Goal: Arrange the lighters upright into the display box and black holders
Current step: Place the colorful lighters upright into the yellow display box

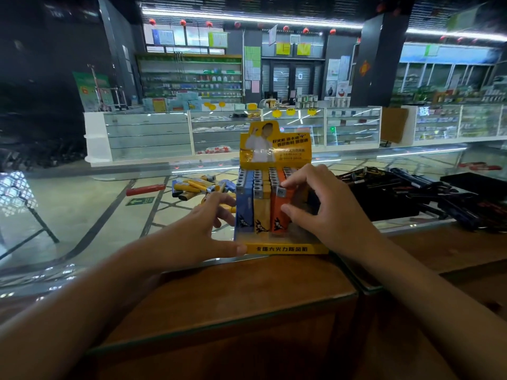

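Observation:
A yellow display box (285, 248) stands on the glass counter with rows of blue, yellow and orange lighters upright in it. My right hand (326, 207) pinches an orange lighter (277, 212) at the front right of the box, fingers on its metal top and thumb on its body. My left hand (211, 229) rests against the box's left side, thumb on the front lip, fingers spread. A yellow lighter lies partly hidden behind its fingers. Loose yellow and blue lighters (199, 186) lie in a heap behind the left hand. Black holders (384, 196) sit to the right.
A red lighter (145, 189) lies alone on the glass at the left. Dark lighters (428, 187) are scattered over the black trays at the right. A wooden counter top (247, 297) lies in front of me. Shop cabinets fill the background.

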Demonstrator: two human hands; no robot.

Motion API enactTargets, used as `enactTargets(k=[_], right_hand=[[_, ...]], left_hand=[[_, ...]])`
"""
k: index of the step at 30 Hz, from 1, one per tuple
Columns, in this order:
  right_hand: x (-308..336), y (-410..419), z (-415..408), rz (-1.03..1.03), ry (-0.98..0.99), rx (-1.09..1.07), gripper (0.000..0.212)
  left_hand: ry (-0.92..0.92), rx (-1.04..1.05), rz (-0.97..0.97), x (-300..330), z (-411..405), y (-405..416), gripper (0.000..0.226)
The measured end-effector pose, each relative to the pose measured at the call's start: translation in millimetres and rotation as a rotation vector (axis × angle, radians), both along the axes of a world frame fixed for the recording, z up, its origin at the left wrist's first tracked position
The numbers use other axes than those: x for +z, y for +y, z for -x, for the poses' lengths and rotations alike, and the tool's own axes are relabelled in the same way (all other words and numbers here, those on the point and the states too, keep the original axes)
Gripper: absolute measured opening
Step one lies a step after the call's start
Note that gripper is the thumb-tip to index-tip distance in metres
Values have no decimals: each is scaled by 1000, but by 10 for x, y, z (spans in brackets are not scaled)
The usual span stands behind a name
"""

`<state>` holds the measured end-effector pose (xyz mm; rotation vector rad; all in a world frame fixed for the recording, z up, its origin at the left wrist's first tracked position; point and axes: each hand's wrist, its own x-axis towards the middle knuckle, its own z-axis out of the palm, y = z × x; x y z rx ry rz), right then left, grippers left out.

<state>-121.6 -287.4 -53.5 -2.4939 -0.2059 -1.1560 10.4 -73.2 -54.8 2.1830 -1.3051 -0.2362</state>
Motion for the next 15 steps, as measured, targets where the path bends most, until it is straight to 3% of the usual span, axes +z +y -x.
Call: enactTargets(k=[11,13,15], right_hand=[[-60,-3,-45,54,37,-65,31],[-62,-8,-26,32,57,-61,34],[-47,-1,-3,5,63,-57,37]], left_hand=[[-111,-9,0,-29,-53,22,92],[-31,-18,23,-6,-51,38,79],[192,-18,89,35,-47,66,62]])
